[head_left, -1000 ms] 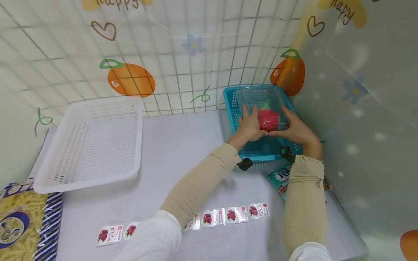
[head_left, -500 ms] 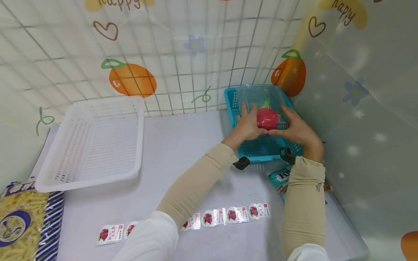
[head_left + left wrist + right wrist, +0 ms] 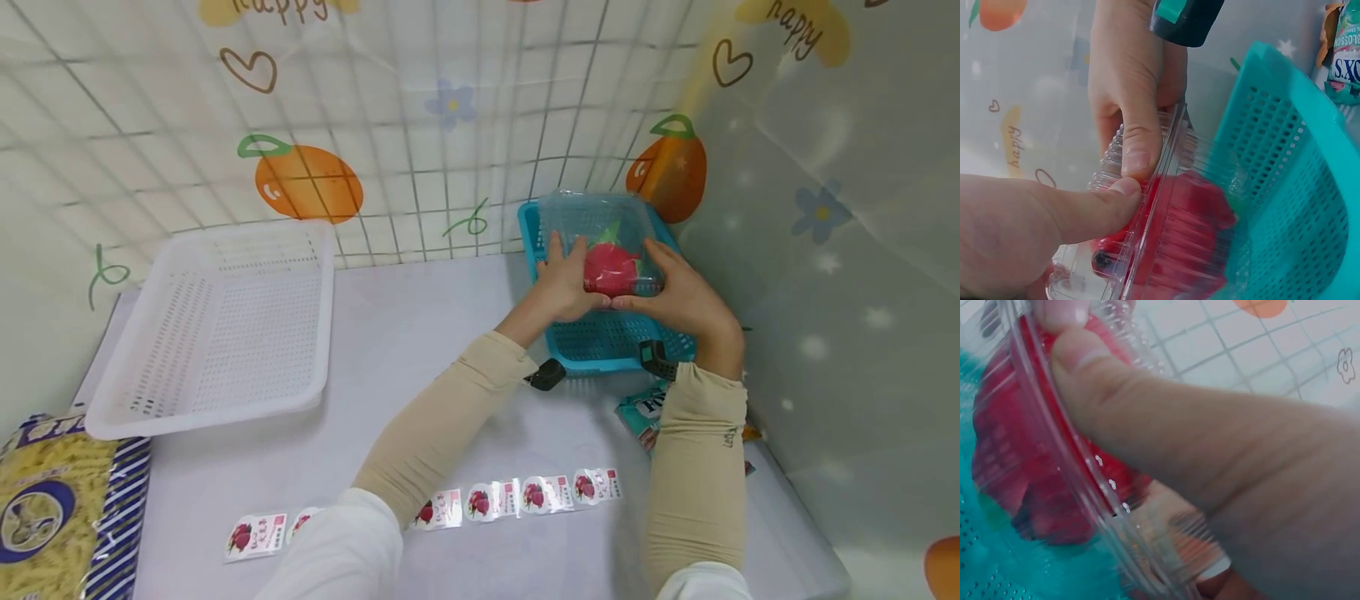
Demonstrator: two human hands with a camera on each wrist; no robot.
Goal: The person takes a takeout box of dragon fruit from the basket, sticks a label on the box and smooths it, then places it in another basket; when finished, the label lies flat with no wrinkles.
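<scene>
So we've got both hands on a clear plastic clamshell box with a red dragon fruit inside, held right over the teal basket at the back right of the tabletop. Left hand grips the left side, right hand grips the right, and our thumbs meet on the box's front rim. A white basket sits well off to the left, and a strip of fruit stickers lies near the front edge.
</scene>
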